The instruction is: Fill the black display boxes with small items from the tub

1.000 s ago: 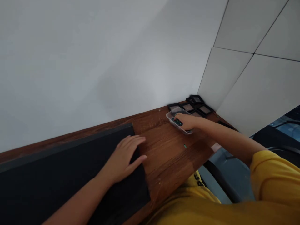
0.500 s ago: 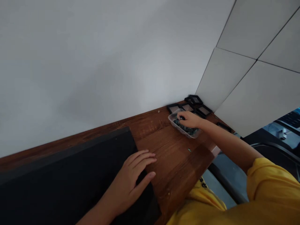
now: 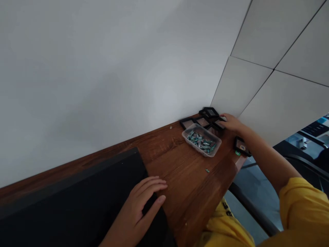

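Note:
My left hand [image 3: 140,206] rests palm down with its fingers stretched out, over the right edge of a black mat [image 3: 72,199]. My right hand [image 3: 230,122] reaches to the far corner, thumb and fingers closed at the right end of a small black frame [image 3: 217,124]. Just left of it stands a clear plastic container [image 3: 185,135], holding many small greenish, shiny capsule-like pieces [image 3: 202,141]. More black frames [image 3: 187,122] lie flat behind the container, some overlapping in the corner.
A white wall [image 3: 102,85] and a panelled partition [image 3: 269,103] meet behind the wooden table [image 3: 167,164]. One loose greenish piece [image 3: 207,170] lies on the wood. Another dark frame-like object [image 3: 241,145] sits by the right edge, below my right forearm.
My right hand has left the plastic container and moved right and back to a black frame. The greenish pieces are now uncovered. My left hand stays over the mat's edge.

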A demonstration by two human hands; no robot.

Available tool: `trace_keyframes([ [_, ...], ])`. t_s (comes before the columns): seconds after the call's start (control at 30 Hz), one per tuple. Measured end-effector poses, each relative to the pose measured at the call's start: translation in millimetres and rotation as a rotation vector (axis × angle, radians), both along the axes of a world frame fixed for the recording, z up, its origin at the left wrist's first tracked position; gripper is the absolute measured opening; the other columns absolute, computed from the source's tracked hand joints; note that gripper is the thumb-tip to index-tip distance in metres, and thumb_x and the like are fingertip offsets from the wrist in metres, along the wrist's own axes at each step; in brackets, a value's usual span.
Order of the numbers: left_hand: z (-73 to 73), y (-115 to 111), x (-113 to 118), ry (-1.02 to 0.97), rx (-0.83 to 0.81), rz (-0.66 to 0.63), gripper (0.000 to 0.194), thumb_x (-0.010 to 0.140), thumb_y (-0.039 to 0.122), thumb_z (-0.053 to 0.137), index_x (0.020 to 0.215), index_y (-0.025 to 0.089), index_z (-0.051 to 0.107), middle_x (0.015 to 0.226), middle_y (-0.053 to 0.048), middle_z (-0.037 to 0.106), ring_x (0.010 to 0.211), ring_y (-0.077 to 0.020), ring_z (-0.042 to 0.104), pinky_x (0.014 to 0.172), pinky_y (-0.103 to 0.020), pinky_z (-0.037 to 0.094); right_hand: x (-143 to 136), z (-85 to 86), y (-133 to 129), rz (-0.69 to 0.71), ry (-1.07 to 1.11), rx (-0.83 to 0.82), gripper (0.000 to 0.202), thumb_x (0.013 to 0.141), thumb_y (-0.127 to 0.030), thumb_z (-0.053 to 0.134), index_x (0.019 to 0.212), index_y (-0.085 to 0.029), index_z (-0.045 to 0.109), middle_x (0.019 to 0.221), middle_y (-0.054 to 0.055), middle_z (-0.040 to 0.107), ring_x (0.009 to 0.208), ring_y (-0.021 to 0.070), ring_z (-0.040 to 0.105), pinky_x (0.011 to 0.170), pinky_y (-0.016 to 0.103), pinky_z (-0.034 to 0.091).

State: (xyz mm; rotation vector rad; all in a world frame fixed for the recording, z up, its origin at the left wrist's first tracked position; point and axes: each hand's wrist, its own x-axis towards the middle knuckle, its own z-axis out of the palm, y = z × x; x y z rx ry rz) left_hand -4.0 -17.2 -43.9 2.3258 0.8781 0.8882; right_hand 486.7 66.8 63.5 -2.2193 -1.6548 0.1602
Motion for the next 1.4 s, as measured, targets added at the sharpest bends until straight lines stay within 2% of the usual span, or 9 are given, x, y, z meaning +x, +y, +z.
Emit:
trace_keyframes([
  [0.1,-1.5,2,-1,-0.021,0.001,0.006,0.025,0.103,0.045,0.054,0.117,0.037,0.073,0.119,-0.001,0.081,0.12,-0.0274,0.074,0.101,-0.047,0.065,13,-13.3,12,-0.057,-0.036,-0.121,0.051,0.071,-0.028,0.085,0.118,-0.013,0.072,0.125,0.019,0.076,0.119,0.0359,0.069,0.108,0.047,0.052],
  [0.33,-2.4,8,-1,-0.008,0.013,0.016,0.026,0.102,0.047,0.055,0.114,0.036,0.075,0.12,-0.002,0.081,0.12,-0.0278,0.074,0.101,-0.048,0.065,19,-20.5,27,-0.222,-0.06,-0.235,0.064,0.076,-0.043,0.088,0.126,-0.009,0.067,0.123,0.024,0.075,0.113,0.0382,0.073,0.095,0.043,0.058],
  [0.63,4.6,16,-5,-0.008,0.049,0.057,0.029,0.104,0.048,0.055,0.113,0.029,0.075,0.119,-0.004,0.079,0.118,-0.029,0.074,0.103,-0.049,0.062,-10,15.7,0,-0.279,-0.059,0.05,0.086,0.081,-0.04,0.08,0.151,-0.005,0.045,0.148,0.029,0.059,0.139,0.0386,0.058,0.117,0.048,0.046],
  [0.73,7.1,16,-3,-0.058,0.06,0.133,0.031,0.103,0.049,0.056,0.121,0.029,0.07,0.122,-0.006,0.077,0.117,-0.03,0.074,0.102,-0.05,0.061,-46,32.7,-20,-0.212,0.201,0.237,0.09,0.085,-0.049,0.071,0.159,-0.013,0.034,0.148,0.024,0.059,0.126,0.0345,0.066,0.105,0.048,0.056],
  [0.83,18.2,9,3,-0.1,0.097,0.213,0.049,0.099,0.054,0.064,0.141,0.028,0.058,0.132,-0.01,0.073,0.123,-0.0333,0.071,0.106,-0.054,0.059,-117,37.3,-44,0.076,0.701,0.296,0.097,0.079,-0.048,0.072,0.161,-0.023,0.028,0.139,0.017,0.062,0.107,0.0301,0.07,0.085,0.044,0.063],
  [0.97,37.8,-2,11,-0.181,0.218,0.225,0.11,0.082,0.061,0.083,0.167,0.029,0.022,0.164,-0.021,0.045,0.148,-0.0422,0.05,0.118,-0.063,0.047,-226,28.0,-74,0.434,1.213,-0.067,0.061,0.082,-0.045,0.069,0.138,-0.028,0.05,0.124,0.009,0.065,0.092,0.0216,0.068,0.068,0.031,0.062],
  [1.07,41.8,-4,7,-0.241,0.19,0.199,0.126,0.081,0.06,0.086,0.171,0.034,0.001,0.176,-0.022,0.023,0.158,-0.0444,0.036,0.122,-0.068,0.039,-282,17.1,-78,0.523,1.423,-0.434,0.033,0.096,-0.05,0.053,0.115,-0.023,0.058,0.104,0.006,0.066,0.072,0.0152,0.061,0.059,0.027,0.059],
  [1.23,26.0,2,-8,-0.445,-0.279,0.169,0.101,0.081,0.053,0.084,0.164,0.03,0.031,0.158,-0.02,0.053,0.143,-0.0418,0.056,0.118,-0.067,0.044,-323,-3.3,-56,0.455,1.413,-0.702,0.04,0.101,-0.058,0.05,0.099,-0.02,0.062,0.085,0.004,0.059,0.06,0.0125,0.053,0.053,0.024,0.057],
  [1.4,23.5,6,-9,-0.693,-0.659,0.136,0.083,0.069,0.051,0.093,0.14,0.024,0.059,0.137,-0.015,0.072,0.132,-0.0392,0.065,0.113,-0.058,0.051,-326,-22.2,-45,0.496,1.338,-0.699,0.048,0.104,-0.065,0.047,0.102,-0.02,0.065,0.087,0.004,0.064,0.055,0.0114,0.055,0.048,0.025,0.061],
])
